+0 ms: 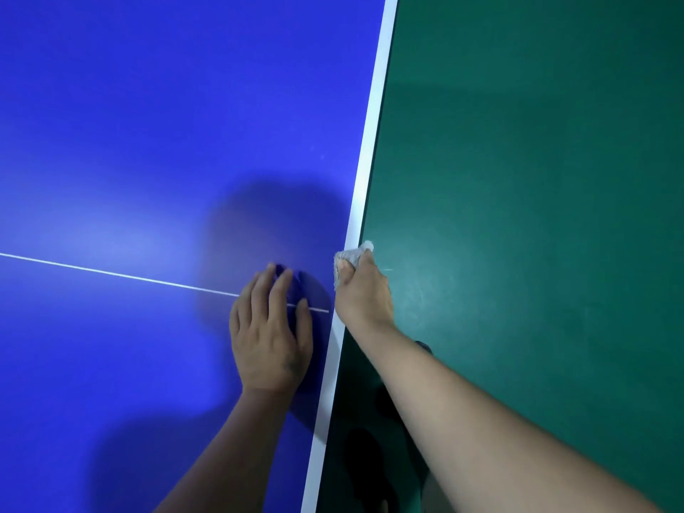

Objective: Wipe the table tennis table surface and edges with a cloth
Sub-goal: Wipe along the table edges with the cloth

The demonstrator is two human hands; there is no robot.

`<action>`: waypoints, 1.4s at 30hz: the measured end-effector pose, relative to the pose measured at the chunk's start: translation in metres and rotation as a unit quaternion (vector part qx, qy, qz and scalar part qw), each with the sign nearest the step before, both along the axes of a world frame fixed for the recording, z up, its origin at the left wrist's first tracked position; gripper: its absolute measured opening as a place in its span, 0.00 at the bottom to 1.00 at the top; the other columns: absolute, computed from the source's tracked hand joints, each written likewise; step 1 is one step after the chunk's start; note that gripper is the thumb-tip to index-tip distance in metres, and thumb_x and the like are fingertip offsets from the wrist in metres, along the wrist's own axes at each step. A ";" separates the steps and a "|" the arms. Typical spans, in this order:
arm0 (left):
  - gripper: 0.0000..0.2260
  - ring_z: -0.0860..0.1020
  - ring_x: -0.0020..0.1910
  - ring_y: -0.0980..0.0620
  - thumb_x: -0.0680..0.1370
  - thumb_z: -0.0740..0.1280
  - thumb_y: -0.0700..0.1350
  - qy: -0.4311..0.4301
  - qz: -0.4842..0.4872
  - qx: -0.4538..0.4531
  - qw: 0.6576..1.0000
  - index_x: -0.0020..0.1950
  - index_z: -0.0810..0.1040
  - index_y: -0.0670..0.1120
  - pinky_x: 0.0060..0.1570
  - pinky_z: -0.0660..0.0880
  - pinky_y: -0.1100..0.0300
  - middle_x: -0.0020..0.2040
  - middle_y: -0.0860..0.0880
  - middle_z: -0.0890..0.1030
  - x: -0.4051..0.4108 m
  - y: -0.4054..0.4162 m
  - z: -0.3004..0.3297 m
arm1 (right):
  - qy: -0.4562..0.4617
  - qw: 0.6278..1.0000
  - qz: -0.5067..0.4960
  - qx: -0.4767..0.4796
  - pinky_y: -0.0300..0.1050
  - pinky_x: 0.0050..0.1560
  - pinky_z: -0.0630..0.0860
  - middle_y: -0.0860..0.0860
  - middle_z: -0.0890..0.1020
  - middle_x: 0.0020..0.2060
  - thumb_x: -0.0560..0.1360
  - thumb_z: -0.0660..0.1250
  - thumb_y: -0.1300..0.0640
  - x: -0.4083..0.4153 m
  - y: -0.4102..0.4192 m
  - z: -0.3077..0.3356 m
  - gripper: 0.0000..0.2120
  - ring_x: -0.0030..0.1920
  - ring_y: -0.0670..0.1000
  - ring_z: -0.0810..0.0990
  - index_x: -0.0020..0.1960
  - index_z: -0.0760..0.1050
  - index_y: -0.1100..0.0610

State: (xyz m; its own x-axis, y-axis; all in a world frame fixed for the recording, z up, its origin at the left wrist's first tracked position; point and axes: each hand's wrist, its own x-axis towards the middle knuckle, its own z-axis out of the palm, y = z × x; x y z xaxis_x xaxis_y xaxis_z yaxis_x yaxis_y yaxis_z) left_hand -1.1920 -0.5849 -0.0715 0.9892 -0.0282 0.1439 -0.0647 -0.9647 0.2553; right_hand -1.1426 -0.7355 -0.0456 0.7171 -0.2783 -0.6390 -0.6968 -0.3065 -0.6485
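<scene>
The blue table tennis table [148, 124] fills the left of the head view, with a thin white centre line [111, 272] across it and a white edge stripe [374, 105] running from the top down to the bottom. My right hand [364, 290] grips a bunched grey-white cloth [351, 258] and holds it against the table's edge stripe, partly over the side. My left hand [272, 335] lies flat on the blue surface with straight fingers, just left of the edge, over the centre line.
A green floor [536, 179] lies to the right of the table edge, well below it. Dark shapes, perhaps my feet and the table's underframe [370, 457], show in shadow under the edge at the bottom.
</scene>
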 end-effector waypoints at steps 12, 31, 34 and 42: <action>0.31 0.47 0.88 0.45 0.87 0.46 0.56 0.073 -0.003 0.013 0.997 0.88 0.52 0.42 0.85 0.46 0.43 0.88 0.45 0.52 0.200 -0.075 -0.016 | 0.012 1.000 -0.005 -0.015 0.48 0.48 0.66 0.54 0.79 0.53 0.88 0.55 0.50 0.086 -0.029 -0.008 0.10 0.58 0.61 0.79 0.59 0.68 0.56; 0.29 0.43 0.88 0.47 0.88 0.42 0.55 0.112 -0.016 0.092 0.989 0.89 0.48 0.46 0.85 0.45 0.42 0.89 0.49 0.47 0.215 -0.079 -0.017 | 0.015 1.000 0.008 -0.010 0.46 0.38 0.65 0.51 0.79 0.48 0.88 0.52 0.47 0.198 -0.071 -0.018 0.13 0.47 0.56 0.76 0.57 0.70 0.54; 0.29 0.44 0.88 0.47 0.88 0.43 0.55 0.114 -0.015 0.086 0.990 0.89 0.48 0.46 0.85 0.45 0.41 0.89 0.48 0.47 0.216 -0.078 -0.017 | 0.021 1.000 0.003 0.009 0.47 0.50 0.67 0.53 0.80 0.54 0.89 0.51 0.46 0.194 -0.074 -0.013 0.16 0.54 0.57 0.77 0.65 0.71 0.55; 0.29 0.45 0.88 0.46 0.88 0.45 0.54 0.110 -0.019 0.084 0.990 0.88 0.50 0.45 0.85 0.46 0.41 0.89 0.47 0.48 0.216 -0.081 -0.017 | 0.081 0.994 0.074 0.008 0.51 0.58 0.73 0.61 0.81 0.66 0.89 0.52 0.48 0.123 -0.058 0.012 0.27 0.66 0.64 0.79 0.85 0.53 0.56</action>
State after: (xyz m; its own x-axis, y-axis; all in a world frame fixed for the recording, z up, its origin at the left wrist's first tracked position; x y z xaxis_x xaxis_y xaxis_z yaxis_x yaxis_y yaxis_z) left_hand -0.9762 -0.6656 -0.0881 0.9938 -0.0708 -0.0855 -0.0618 -0.9927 0.1039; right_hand -1.0199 -0.7934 -0.0335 0.6364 -0.1667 -0.7531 -0.7407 -0.4047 -0.5363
